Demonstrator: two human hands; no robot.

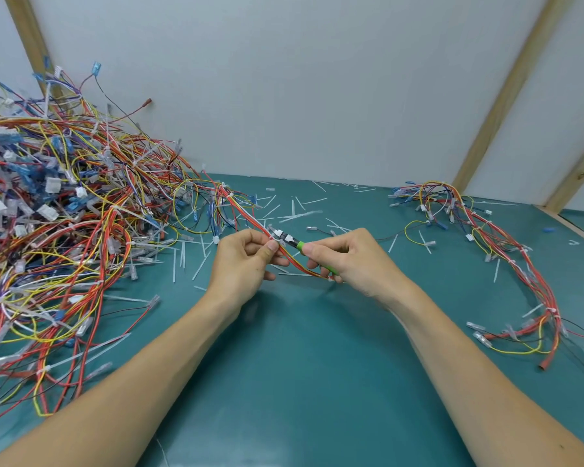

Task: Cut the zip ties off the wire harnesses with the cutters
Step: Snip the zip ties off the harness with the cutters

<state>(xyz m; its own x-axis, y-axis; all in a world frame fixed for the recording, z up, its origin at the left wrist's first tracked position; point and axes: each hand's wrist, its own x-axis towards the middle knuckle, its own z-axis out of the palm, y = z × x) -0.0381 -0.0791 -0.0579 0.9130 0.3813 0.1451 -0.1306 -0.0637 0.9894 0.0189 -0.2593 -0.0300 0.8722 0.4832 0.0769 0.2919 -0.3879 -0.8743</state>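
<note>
My left hand point(246, 261) pinches a wire harness point(243, 210) of red, orange and yellow wires just above the green table. My right hand point(348, 256) grips the green-handled cutters point(292, 242). The cutters' metal jaws sit at a white zip tie point(273, 236) on the harness, right beside my left thumb. The harness runs up and left from my hands into the big pile, and a short stretch passes under my right hand.
A large tangled pile of harnesses point(58, 210) fills the left side. A smaller group of harnesses point(506, 251) lies at the right. Several cut white zip tie pieces point(297, 210) are scattered over the green table point(304, 365). A white wall with wooden battens stands behind.
</note>
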